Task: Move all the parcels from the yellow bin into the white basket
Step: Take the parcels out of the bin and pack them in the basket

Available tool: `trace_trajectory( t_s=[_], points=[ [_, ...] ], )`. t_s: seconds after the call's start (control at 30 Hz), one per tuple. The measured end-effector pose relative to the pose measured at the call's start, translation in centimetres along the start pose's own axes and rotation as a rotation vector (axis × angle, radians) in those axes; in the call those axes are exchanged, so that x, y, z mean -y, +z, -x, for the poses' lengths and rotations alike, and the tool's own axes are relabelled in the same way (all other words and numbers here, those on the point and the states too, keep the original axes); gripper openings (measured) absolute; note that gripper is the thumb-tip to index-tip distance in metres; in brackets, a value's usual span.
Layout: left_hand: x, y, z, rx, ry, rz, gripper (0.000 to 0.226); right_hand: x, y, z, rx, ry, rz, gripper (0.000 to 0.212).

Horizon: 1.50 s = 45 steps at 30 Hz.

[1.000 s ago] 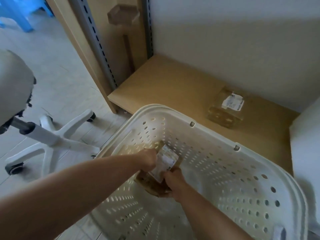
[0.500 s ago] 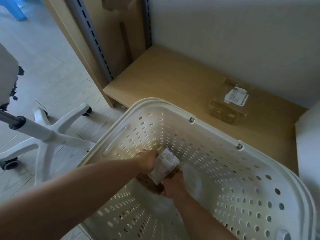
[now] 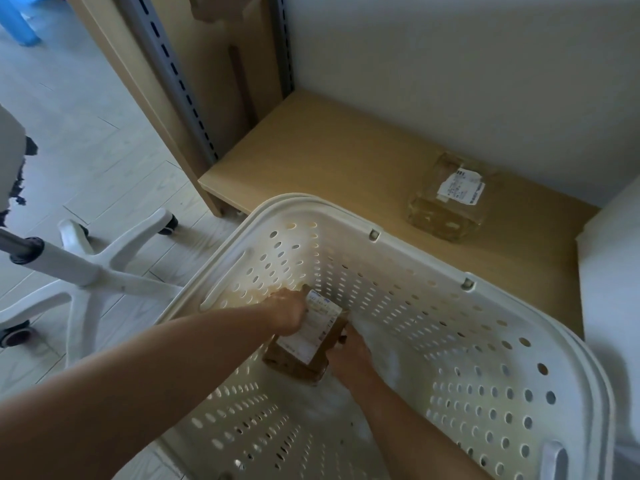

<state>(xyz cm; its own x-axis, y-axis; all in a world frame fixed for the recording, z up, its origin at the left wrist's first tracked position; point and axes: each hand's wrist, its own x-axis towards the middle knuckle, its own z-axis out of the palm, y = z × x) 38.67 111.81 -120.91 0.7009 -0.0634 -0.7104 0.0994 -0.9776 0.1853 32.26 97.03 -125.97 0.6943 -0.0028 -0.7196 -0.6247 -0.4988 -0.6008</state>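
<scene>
head view, left to right: a blue plastic stool [image 3: 19, 27] shows at the top left corner over a pale floor [image 3: 86, 133] of wood-grain planks. below it stands the white star-shaped base of an office chair [image 3: 104, 275], smooth plastic with dark castors and a metal column.

the left hand [image 3: 285, 311] reaches down inside the white basket [image 3: 349, 216] and grips the upper left edge of a parcel [image 3: 304, 344]; its fingers curl round that edge. the parcel is a brown cardboard box, wrapped in glossy tape, with a white printed label on its top face. it sits tilted, low in the basket near the bottom, between both hands. the right hand [image 3: 349, 351] holds the parcel's right side, fingers curled against the cardboard.

the basket is stiff cream plastic with a rounded, rolled rim and walls pierced by rows of oval holes; a long slot handle is cut in its left wall. something pale and soft-looking lies on its bottom, too blurred to make out.

behind the basket runs a low wooden shelf [image 3: 311, 157], smooth and light tan, with grey slotted metal uprights [image 3: 173, 74] at its left end and a plain white wall behind. on the shelf's right part rests a second parcel [image 3: 446, 199], boxy, wrapped in shiny clear tape, with a crumpled white label. a white block [image 3: 616, 271] stands at the far right edge.
</scene>
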Motion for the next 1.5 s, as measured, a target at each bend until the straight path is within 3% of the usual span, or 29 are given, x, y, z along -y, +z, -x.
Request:
trace_trajectory(
  t_s=[0.2,0.43,0.63,0.8,0.87,0.97,1.07,1.23,1.37,1.5],
  points=[
    [1.0,-0.3,-0.3,-0.007,-0.004,0.204,0.036,-0.7,-0.6,-0.3,0.007,0.027,-0.14,0.046],
    [0.3,0.0,-1.1,0.045,-0.005,0.247,0.031,-0.4,-1.6,0.0,0.01,0.023,-0.284,0.043],
    [0.4,0.0,-1.6,0.055,-0.02,0.201,0.032,0.0,-1.3,0.0,0.0,0.013,-0.292,0.081],
    [0.0,-0.5,-1.1,0.088,-0.02,0.2,0.036,-0.2,-1.5,-0.4,0.005,0.028,-0.278,0.081],
    [-0.1,-1.0,-0.8,0.109,0.007,0.214,0.038,0.3,-1.9,-0.1,0.025,0.03,-0.18,0.068],
    [-1.2,-2.4,0.3,0.145,0.033,0.207,0.03,2.0,-2.7,0.9,0.097,-0.026,0.204,0.048],
    [-3.2,-4.4,2.6,0.1,0.058,0.054,0.018,4.4,-4.0,1.9,0.16,-0.118,0.562,0.036],
    [-4.1,-7.1,8.4,0.009,0.191,-0.252,0.039,10.8,-8.1,7.0,0.187,-0.304,1.021,0.039],
    [-3.9,-8.9,15.3,-0.055,0.205,-0.307,0.045,15.0,-12.1,13.3,0.115,-0.443,1.057,0.048],
    [-4.4,-11.4,22.3,-0.177,0.356,-0.324,0.051,14.8,-15.9,20.9,-0.04,-0.676,1.003,0.057]
  ],
)
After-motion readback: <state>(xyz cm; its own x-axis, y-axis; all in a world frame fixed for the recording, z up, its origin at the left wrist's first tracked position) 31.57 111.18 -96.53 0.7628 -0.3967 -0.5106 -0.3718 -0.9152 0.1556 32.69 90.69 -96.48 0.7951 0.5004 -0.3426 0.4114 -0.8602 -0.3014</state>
